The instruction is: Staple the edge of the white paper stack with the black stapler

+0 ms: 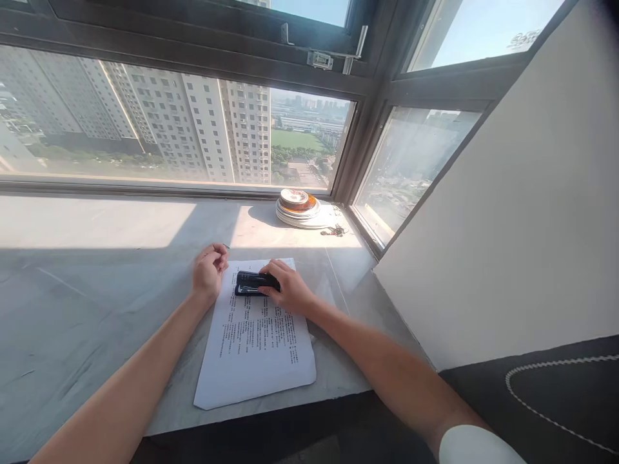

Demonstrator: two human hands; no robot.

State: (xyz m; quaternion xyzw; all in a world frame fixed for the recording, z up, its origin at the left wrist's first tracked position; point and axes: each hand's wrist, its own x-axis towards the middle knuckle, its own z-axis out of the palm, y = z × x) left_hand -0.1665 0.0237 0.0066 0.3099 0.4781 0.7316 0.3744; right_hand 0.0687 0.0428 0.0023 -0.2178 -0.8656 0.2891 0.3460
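Note:
A black stapler [247, 282] lies on its side over the upper part of a printed sheet of paper [256, 370], and my right hand [291, 289] grips it by the right end. Its other end points left. The sheet, possibly a small stack, lies on the grey marble sill with lines of dark print across it. At the paper's upper left edge, my left hand [208, 272] rests with curled fingers. A tiny thin dark thing shows at its fingertips, too small to name.
Stacked round items [298, 209], white with an orange layer, stand near the window corner. A small dark chain-like object [334, 231] lies beside them. The marble sill [97, 290] ends at a front edge below the paper. A white wall [512, 212] slants along the right.

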